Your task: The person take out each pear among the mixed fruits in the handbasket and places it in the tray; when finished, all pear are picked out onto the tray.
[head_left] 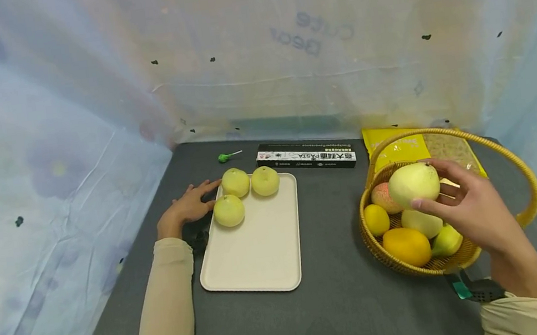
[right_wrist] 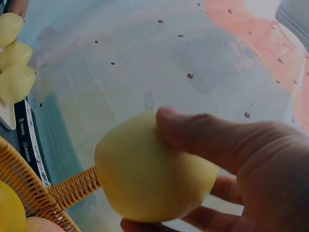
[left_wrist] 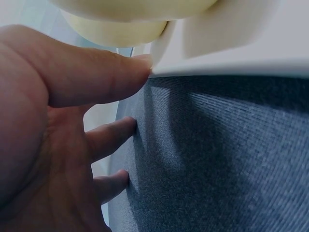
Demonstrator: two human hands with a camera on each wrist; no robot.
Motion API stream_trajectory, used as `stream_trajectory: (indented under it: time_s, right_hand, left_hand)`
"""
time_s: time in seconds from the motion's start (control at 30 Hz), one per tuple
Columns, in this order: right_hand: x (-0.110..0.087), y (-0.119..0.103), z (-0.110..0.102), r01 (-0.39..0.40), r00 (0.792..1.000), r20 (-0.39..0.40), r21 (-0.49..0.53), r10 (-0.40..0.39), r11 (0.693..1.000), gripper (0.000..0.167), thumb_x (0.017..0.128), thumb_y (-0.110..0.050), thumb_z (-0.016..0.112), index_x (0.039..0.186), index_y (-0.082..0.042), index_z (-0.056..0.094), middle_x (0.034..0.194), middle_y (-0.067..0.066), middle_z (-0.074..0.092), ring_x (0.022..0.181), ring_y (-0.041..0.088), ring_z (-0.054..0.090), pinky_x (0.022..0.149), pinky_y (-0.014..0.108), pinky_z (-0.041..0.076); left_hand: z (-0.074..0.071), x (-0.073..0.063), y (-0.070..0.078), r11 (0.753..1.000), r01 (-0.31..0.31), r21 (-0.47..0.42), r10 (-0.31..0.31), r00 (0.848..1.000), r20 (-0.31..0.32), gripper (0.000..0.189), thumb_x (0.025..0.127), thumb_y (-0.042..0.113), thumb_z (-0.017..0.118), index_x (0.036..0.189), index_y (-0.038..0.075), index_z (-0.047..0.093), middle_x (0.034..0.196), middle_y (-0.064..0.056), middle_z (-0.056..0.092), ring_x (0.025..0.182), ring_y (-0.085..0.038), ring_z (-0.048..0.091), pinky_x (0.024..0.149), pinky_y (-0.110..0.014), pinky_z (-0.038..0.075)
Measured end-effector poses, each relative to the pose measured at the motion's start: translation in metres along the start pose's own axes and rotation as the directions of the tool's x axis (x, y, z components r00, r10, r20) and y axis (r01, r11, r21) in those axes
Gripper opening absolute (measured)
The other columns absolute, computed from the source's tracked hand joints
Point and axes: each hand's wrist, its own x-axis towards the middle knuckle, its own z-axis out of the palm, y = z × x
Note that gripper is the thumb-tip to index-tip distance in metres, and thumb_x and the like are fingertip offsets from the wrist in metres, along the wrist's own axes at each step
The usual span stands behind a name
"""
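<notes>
My right hand (head_left: 474,203) grips a pale yellow-green pear (head_left: 414,185), held above a wicker basket (head_left: 368,233). In the right wrist view, the thumb lies across the top of this pear (right_wrist: 149,169) and fingers show below it. Inside the basket are a yellow lemon (head_left: 377,219), a reddish peach (head_left: 384,198), an orange-yellow mango-like fruit (head_left: 407,246), another pale pear (head_left: 421,222) and a greenish fruit (head_left: 447,240). My left hand (head_left: 188,206) rests at the left edge of a cream tray (head_left: 263,246), thumb touching its rim. Three pale pears (head_left: 228,211) sit on the tray's far left.
Behind the tray lies a black-and-white pasta box (head_left: 305,155). A green lollipop (head_left: 225,157) is left of it. Yellow packets (head_left: 396,146) lie behind the basket, whose tall handle (head_left: 492,145) arches over. Patterned curtains (head_left: 254,52) border the dark grey table (head_left: 345,303).
</notes>
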Motion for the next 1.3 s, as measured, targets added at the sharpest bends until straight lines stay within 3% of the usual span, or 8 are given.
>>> stream_trajectory:
  time_s: [0.2, 0.37, 0.67, 0.83, 1.03, 1.3]
  right_hand:
    - [0.002, -0.016, 0.016, 0.098, 0.994, 0.032, 0.079, -0.101, 0.992, 0.076, 0.094, 0.000, 0.085, 0.161, -0.015, 0.052, 0.155, 0.002, 0.052, 0.122, -0.009, 0.067, 0.086, 0.019, 0.064]
    - [0.013, -0.029, 0.031, 0.196, 0.975, 0.081, 0.117, -0.206, 0.974, 0.078, 0.090, 0.005, 0.087, 0.159, -0.012, 0.054, 0.153, 0.004, 0.053, 0.122, -0.002, 0.070, 0.090, 0.020, 0.064]
    - [0.041, -0.050, 0.065, 0.222, 0.954, 0.154, 0.209, -0.256, 0.952, 0.075, 0.093, -0.002, 0.087, 0.160, -0.014, 0.055, 0.156, 0.010, 0.058, 0.125, 0.005, 0.072, 0.101, 0.020, 0.061]
    - [0.057, -0.057, 0.092, 0.249, 0.937, 0.179, 0.254, -0.299, 0.935, 0.076, 0.092, -0.002, 0.088, 0.160, -0.013, 0.055, 0.157, 0.008, 0.058, 0.129, 0.019, 0.072, 0.104, 0.024, 0.060]
    - [0.075, -0.064, 0.124, 0.280, 0.920, 0.212, 0.235, -0.330, 0.931, 0.077, 0.089, -0.007, 0.092, 0.158, -0.011, 0.057, 0.155, 0.009, 0.059, 0.134, 0.031, 0.069, 0.111, 0.033, 0.059]
    - [0.100, -0.058, 0.175, 0.322, 0.897, 0.236, 0.225, -0.372, 0.919, 0.075, 0.088, -0.014, 0.095, 0.154, -0.012, 0.060, 0.151, 0.007, 0.063, 0.128, 0.026, 0.071, 0.108, 0.040, 0.061]
  left_hand:
    - [-0.001, 0.000, 0.000, 1.000, -0.002, -0.008, 0.002, 1.000, -0.003, 0.066, 0.115, 0.034, 0.056, 0.176, 0.028, 0.031, 0.185, -0.018, 0.010, 0.167, -0.057, -0.007, 0.115, -0.093, -0.011]
    - [-0.002, 0.001, 0.000, 1.000, 0.000, -0.009, 0.000, 1.000, -0.002, 0.066, 0.115, 0.034, 0.056, 0.176, 0.028, 0.031, 0.185, -0.017, 0.010, 0.167, -0.057, -0.008, 0.115, -0.093, -0.011]
    - [-0.001, 0.000, 0.000, 1.000, -0.006, 0.004, 0.006, 1.000, 0.003, 0.066, 0.115, 0.034, 0.055, 0.176, 0.027, 0.030, 0.185, -0.018, 0.010, 0.167, -0.057, -0.007, 0.115, -0.094, -0.010]
    - [-0.001, 0.001, -0.002, 1.000, -0.011, 0.006, 0.011, 1.000, 0.001, 0.066, 0.115, 0.034, 0.055, 0.176, 0.027, 0.031, 0.185, -0.019, 0.011, 0.166, -0.058, -0.007, 0.115, -0.094, -0.010]
    - [0.001, 0.002, -0.004, 1.000, -0.014, 0.004, 0.014, 1.000, 0.000, 0.066, 0.115, 0.035, 0.055, 0.176, 0.027, 0.031, 0.185, -0.019, 0.011, 0.166, -0.058, -0.007, 0.115, -0.094, -0.010]
    - [0.002, 0.001, -0.003, 1.000, -0.007, 0.006, 0.007, 1.000, -0.003, 0.066, 0.115, 0.034, 0.055, 0.176, 0.028, 0.030, 0.185, -0.017, 0.011, 0.167, -0.057, -0.006, 0.116, -0.094, -0.009]
